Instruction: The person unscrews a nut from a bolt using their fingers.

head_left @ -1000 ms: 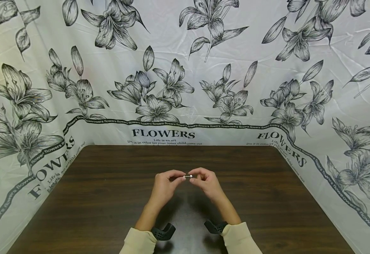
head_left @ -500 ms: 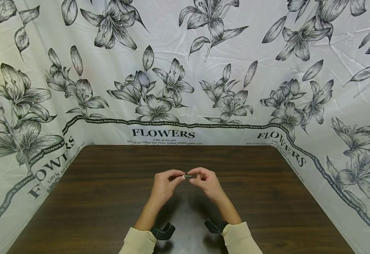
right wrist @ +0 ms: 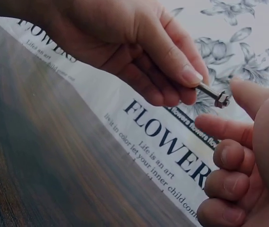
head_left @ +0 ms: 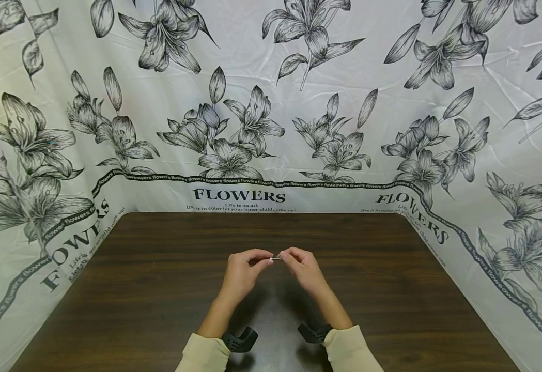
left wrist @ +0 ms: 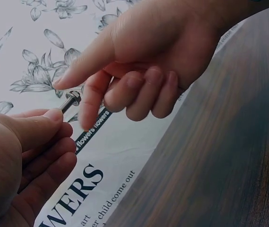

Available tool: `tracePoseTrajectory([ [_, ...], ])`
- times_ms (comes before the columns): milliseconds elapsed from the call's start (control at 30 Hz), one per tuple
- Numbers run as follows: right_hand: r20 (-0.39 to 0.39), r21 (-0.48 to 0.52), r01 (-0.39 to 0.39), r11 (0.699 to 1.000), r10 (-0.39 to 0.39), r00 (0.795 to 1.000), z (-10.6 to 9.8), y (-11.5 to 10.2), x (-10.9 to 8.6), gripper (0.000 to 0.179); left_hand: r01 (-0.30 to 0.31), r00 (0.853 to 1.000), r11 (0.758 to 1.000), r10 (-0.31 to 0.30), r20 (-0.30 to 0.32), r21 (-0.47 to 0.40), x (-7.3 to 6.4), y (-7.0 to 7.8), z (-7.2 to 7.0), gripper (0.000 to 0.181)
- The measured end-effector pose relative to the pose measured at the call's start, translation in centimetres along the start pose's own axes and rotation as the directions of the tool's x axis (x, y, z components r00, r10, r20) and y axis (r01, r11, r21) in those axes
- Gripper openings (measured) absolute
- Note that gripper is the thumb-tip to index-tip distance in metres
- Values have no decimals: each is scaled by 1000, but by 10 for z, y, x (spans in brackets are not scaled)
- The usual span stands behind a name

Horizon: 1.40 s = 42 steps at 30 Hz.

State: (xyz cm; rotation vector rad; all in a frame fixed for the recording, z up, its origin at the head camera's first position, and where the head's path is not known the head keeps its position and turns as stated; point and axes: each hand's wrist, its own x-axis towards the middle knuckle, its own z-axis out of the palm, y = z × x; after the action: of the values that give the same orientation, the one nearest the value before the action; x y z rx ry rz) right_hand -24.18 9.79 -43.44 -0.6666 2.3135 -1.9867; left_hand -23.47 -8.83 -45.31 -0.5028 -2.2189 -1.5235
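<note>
My left hand [head_left: 241,274] pinches a small metal bolt [head_left: 276,258] between thumb and index finger, above the table. Its head end is hidden in that grip. In the left wrist view the threaded shank [left wrist: 68,103] points away from the fingertips, and a hex nut [right wrist: 222,100] sits near the free end. My right hand [head_left: 306,269] is at that end. Its thumb [right wrist: 247,94] and index finger [right wrist: 219,126] lie on either side of the nut, with a gap visible in both wrist views. The other right fingers are curled.
A dark wooden table [head_left: 159,289] lies under both hands. White curtain [head_left: 326,77] with black flower print surrounds its back and sides. Dark wrist mounts [head_left: 240,341] sit at both cuffs.
My right thumb has moved up toward the index finger at the bolt's end, and the gap between them no longer shows in the head view. The left hand stays nearly still.
</note>
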Motion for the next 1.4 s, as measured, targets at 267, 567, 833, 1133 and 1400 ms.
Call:
tracePoseTrajectory([
  [267, 22, 0, -9, 1000, 9, 1000, 1, 0, 0, 31, 14, 1000, 1000, -14, -3, -2, 0, 2, 1, 10],
  [567, 21, 9, -2, 1000, 2, 1000, 2, -1, 0, 29, 15, 1000, 1000, -15, -3, -12, 0, 1, 0, 10],
  [833, 16, 20, -16, 1000, 15, 1000, 2, -1, 0, 28, 59, 998, 998, -59, 19, -5, 0, 1, 0, 13],
  [1133, 10, 17, 50, 999, -50, 999, 3, -1, -2, 18, 30, 1000, 999, -30, 5, 29, 0, -2, -2, 10],
  [1400, -7, 55, 108, 993, -107, 994, 4, 0, -1, 14, 24, 999, 1000, -24, -22, 19, 1, 0, -3, 9],
])
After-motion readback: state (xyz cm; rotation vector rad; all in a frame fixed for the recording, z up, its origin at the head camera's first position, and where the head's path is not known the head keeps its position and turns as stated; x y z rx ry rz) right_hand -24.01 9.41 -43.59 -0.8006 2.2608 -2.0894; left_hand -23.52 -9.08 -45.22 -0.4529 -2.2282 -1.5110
